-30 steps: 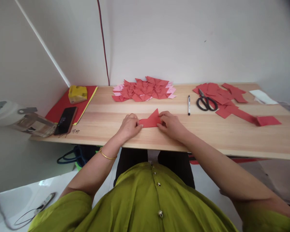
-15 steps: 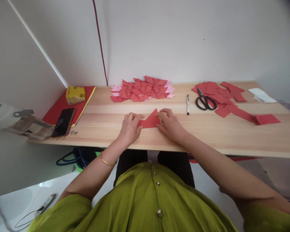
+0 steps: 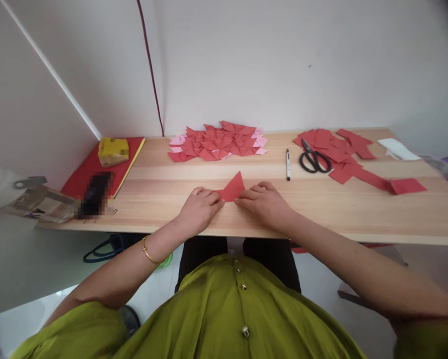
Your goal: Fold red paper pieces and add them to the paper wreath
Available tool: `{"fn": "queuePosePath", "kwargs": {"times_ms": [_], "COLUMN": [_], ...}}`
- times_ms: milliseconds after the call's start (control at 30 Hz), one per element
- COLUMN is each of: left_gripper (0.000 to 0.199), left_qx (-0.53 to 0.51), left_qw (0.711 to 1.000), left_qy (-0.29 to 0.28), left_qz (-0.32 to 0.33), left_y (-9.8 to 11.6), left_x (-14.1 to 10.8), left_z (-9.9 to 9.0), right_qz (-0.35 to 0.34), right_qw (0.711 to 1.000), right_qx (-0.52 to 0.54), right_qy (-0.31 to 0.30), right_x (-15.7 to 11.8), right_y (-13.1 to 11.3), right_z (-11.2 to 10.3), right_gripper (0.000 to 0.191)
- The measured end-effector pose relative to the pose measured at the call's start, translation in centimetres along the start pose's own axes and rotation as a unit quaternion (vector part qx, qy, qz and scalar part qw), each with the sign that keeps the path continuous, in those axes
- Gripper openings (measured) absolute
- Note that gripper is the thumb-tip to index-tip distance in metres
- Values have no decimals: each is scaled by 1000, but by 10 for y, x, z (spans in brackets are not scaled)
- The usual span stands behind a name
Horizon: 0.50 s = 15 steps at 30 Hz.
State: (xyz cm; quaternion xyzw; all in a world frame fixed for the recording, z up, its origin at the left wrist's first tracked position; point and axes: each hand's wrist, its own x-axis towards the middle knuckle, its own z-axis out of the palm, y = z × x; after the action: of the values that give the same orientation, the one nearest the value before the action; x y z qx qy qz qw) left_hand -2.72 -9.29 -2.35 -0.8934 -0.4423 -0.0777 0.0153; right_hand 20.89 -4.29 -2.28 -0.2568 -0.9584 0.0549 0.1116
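Note:
A partly folded piece of red paper [image 3: 234,189] lies on the wooden table [image 3: 164,192] in front of me, one pointed flap standing out toward the wall. My left hand [image 3: 201,208] closes on its left end, fingertips and thumb together at the edge. On the other side my right hand [image 3: 264,203] pinches the near right corner, fingers bent over the paper. The parts of the sheet under my fingers are hidden.
Folded red and pink paper pieces [image 3: 218,142] are piled by the wall. To the right are a marker [image 3: 288,164], black-handled scissors [image 3: 315,162], red paper strips [image 3: 369,177] and a white tissue [image 3: 398,148]. At left are a yellow packet [image 3: 113,151], a phone [image 3: 94,194] and a bottle [image 3: 7,192].
Both hands have shifted their fingers to the near edge of the red paper. My right hand has come down from the flap, which now shows more fully. The view has tilted slightly.

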Motion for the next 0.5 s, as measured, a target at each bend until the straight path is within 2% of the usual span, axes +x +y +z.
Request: {"fn": "queuePosePath", "kwargs": {"times_ms": [167,300,400,500], "left_gripper": [27,26,26,26], "left_qx": [-7,17,32,16], "left_qw": [1000,1000,999,1000], "left_qy": [7,3,-7,-2], "left_qz": [-11,-19,-15,-16], "left_y": [-1,1,2,3], "left_x": [-4,-5,-3,-1], "left_z": [1,1,-1,-3], "right_qz": [-9,25,91,196], "right_qw": [999,999,995,978], "right_qx": [31,45,40,63], "right_qy": [18,14,16,26], "right_x": [-9,-7,5,25], "right_y": [6,8,1,-12], "right_z": [6,3,-5,-7], "right_gripper": [32,26,21,12]}}
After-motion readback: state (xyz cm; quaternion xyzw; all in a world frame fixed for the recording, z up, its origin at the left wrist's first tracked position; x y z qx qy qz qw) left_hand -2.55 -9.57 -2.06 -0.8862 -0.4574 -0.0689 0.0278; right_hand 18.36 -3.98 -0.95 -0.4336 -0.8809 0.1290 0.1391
